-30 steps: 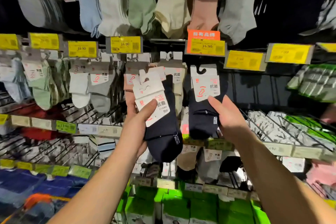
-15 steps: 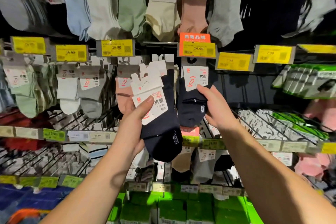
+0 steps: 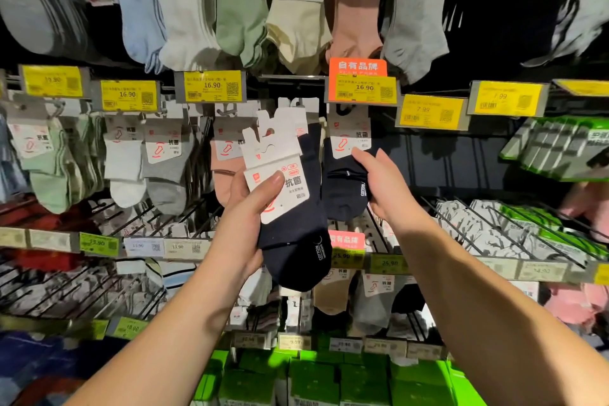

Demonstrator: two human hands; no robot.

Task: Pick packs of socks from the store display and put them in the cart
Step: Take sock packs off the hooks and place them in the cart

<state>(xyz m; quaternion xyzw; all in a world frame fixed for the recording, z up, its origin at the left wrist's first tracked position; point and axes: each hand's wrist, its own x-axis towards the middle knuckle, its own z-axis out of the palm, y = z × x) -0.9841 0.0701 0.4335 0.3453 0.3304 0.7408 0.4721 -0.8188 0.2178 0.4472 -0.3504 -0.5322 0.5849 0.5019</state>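
The right hand [image 3: 384, 188] has been moving closer and its fingers [image 3: 361, 155] are now closing on the soft, light navy pack [image 3: 342, 194] hanging under the orange price tag [image 3: 361, 81], best taken near its stiff card, while the left hand [image 3: 245, 227] is holding another pack [image 3: 293, 224] beside it.

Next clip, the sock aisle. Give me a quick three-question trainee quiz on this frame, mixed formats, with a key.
1. True or false: the left hand holds navy sock packs already off the hook.
2. The right hand grips: A) a yellow price tag, B) the hanging navy pack, C) a green box.
3. Fill in: the orange-framed tag above the hanging navy pack reads ____.

Key: 1 true; 2 B; 3 16.90
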